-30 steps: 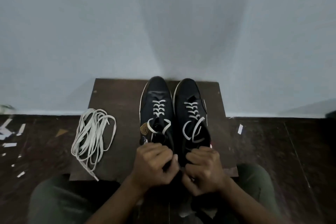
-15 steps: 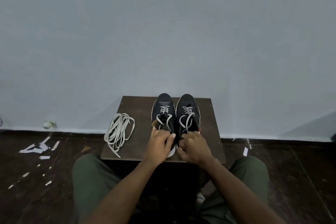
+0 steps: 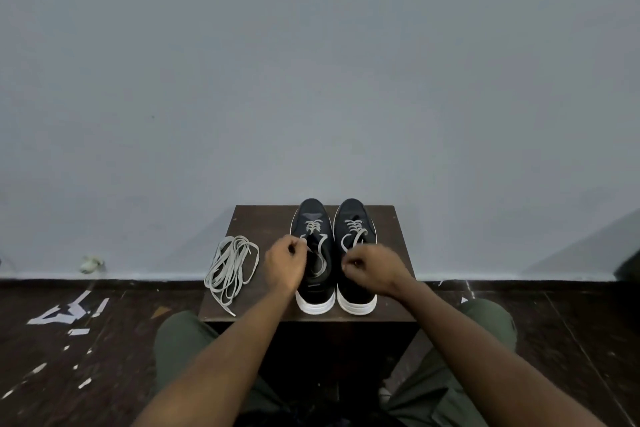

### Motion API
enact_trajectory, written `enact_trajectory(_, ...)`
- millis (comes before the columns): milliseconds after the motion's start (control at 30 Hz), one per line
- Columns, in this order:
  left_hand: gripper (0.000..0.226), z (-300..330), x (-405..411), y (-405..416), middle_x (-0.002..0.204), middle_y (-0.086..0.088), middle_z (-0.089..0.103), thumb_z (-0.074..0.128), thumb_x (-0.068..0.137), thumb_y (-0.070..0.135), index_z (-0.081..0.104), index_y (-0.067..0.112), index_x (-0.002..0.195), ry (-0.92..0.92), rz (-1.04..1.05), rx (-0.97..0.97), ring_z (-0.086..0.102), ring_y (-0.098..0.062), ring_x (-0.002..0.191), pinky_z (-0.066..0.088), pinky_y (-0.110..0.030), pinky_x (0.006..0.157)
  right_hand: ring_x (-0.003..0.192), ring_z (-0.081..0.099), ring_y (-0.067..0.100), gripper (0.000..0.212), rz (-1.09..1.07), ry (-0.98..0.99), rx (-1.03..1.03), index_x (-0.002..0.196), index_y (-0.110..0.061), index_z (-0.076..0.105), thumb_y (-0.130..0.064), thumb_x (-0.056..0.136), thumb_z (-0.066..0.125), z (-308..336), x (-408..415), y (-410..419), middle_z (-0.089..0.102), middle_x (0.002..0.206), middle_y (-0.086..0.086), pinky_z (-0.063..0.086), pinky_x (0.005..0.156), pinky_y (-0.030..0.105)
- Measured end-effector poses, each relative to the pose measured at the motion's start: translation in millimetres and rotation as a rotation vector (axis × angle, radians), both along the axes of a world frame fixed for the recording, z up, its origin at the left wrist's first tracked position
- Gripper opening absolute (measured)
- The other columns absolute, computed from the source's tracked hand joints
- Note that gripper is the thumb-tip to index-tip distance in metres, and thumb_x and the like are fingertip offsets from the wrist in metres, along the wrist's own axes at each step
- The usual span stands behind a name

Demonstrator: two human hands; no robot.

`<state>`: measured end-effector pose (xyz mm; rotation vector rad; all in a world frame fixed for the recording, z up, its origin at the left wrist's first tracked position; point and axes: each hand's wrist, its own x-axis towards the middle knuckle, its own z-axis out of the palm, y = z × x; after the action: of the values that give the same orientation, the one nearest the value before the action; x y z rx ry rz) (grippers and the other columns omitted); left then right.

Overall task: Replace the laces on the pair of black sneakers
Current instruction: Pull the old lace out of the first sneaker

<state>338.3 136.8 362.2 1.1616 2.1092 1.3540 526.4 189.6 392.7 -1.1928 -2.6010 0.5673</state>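
left hand [image 3: 284,262] and right hand [image 3: 372,267] each pinch a lace end on the sneakers [image 3: 334,253]; yanking both could drag them off the stool's [image 3: 249,218] front edge.

Light level: dim, flat, cool grey.
Shadows: soft, on wall [image 3: 571,253] at lower right.
Distortion: wide-angle bowing at floor [image 3: 52,357] edges.
Focus: slightly soft throughout.

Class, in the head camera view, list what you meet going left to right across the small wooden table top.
Bundle of spare laces → left hand → left sneaker → right sneaker → right hand, though each hand overlaps the sneaker beside it.
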Motion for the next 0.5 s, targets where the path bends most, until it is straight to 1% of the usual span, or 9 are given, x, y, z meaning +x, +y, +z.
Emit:
enact_trajectory(67, 0.013, 3, -10, 9, 0.079, 0.004, 0.068, 0.062, 0.089, 0.030, 0.065, 0.022, 0.080, 0.010, 0.013, -0.124, 0.063, -0.017, 0.076, 0.042, -0.027, 0.068, 0.087, 0.063, 0.017, 0.017, -0.107, 0.123, 0.050, 0.093, -0.026, 0.068, -0.030, 0.083, 0.054, 14, -9, 8, 0.070, 0.093, -0.008, 0.051, 0.074, 0.033)
enact_trajectory(133, 0.017, 1, -20, 18, 0.082, 0.001, 0.069, 0.061, 0.088, 0.040, 0.064, 0.024, 0.083, -0.022, -0.037, -0.260, 0.067, -0.021, 0.080, 0.050, -0.031, 0.074, 0.088, 0.061, 0.016, 0.016, -0.113, 0.154, 0.048, 0.096, -0.027, 0.067, -0.026, 0.084, 0.056, 25, -24, 14, 0.067, 0.096, -0.008, 0.050, 0.074, 0.032)
enact_trajectory(167, 0.021, 1, -22, 21, 0.082, 0.000, 0.070, 0.060, 0.088, 0.043, 0.064, 0.024, 0.081, -0.030, -0.070, -0.317, 0.067, -0.022, 0.080, 0.052, -0.034, 0.077, 0.091, 0.060, 0.017, 0.017, -0.082, 0.121, 0.041, 0.098, -0.025, 0.066, -0.027, 0.084, 0.056, 29, -32, 16, 0.065, 0.099, -0.006, 0.049, 0.075, 0.032)
enact_trajectory(233, 0.027, 0, -23, 24, 0.081, -0.002, 0.070, 0.060, 0.088, 0.046, 0.064, 0.023, 0.073, -0.024, -0.119, -0.381, 0.066, -0.022, 0.081, 0.053, -0.035, 0.079, 0.100, 0.058, 0.023, 0.021, 0.001, -0.022, 0.079, 0.103, -0.021, 0.062, -0.026, 0.084, 0.055, 30, -47, 18, 0.061, 0.106, 0.002, 0.047, 0.079, 0.036)
enact_trajectory(333, 0.024, 1, -20, 28, 0.081, -0.002, 0.070, 0.064, 0.086, 0.041, 0.062, 0.025, 0.068, 0.002, -0.097, -0.415, 0.065, -0.023, 0.082, 0.053, -0.032, 0.077, 0.113, 0.052, 0.031, 0.034, 0.069, -0.305, 0.195, 0.120, -0.018, 0.053, -0.026, 0.087, 0.053, 17, -62, 19, 0.057, 0.120, 0.010, 0.040, 0.094, 0.043)
enact_trajectory(367, 0.022, 2, -18, 28, 0.081, -0.001, 0.070, 0.065, 0.085, 0.039, 0.062, 0.025, 0.067, 0.006, -0.073, -0.421, 0.065, -0.023, 0.081, 0.053, -0.032, 0.077, 0.115, 0.051, 0.031, 0.036, 0.064, -0.351, 0.224, 0.124, -0.018, 0.050, -0.026, 0.089, 0.052, 11, -65, 18, 0.057, 0.123, 0.011, 0.037, 0.097, 0.044)
enact_trajectory(433, 0.020, 5, -16, 29, 0.078, 0.000, 0.070, 0.067, 0.081, 0.033, 0.063, 0.023, 0.064, -0.034, -0.030, -0.411, 0.065, -0.022, 0.078, 0.052, -0.029, 0.074, 0.115, 0.050, 0.031, 0.032, 0.041, -0.375, 0.281, 0.122, -0.016, 0.049, -0.024, 0.091, 0.051, 2, -70, 18, 0.059, 0.122, 0.010, 0.036, 0.097, 0.044)
enact_trajectory(467, 0.021, 6, -16, 30, 0.072, 0.000, 0.069, 0.068, 0.078, 0.030, 0.063, 0.021, 0.060, -0.081, -0.011, -0.398, 0.065, -0.021, 0.074, 0.050, -0.027, 0.069, 0.115, 0.050, 0.031, 0.031, 0.039, -0.380, 0.309, 0.121, -0.015, 0.050, -0.023, 0.091, 0.051, 0, -72, 18, 0.060, 0.120, 0.010, 0.036, 0.097, 0.044)
enact_trajectory(500, 0.024, 12, -15, 29, 0.064, 0.000, 0.066, 0.069, 0.075, 0.028, 0.061, 0.018, 0.055, -0.166, 0.011, -0.380, 0.063, -0.020, 0.065, 0.047, -0.026, 0.062, 0.115, 0.050, 0.031, 0.030, 0.045, -0.385, 0.331, 0.120, -0.013, 0.051, -0.022, 0.091, 0.051, -3, -71, 19, 0.060, 0.120, 0.010, 0.036, 0.097, 0.044)
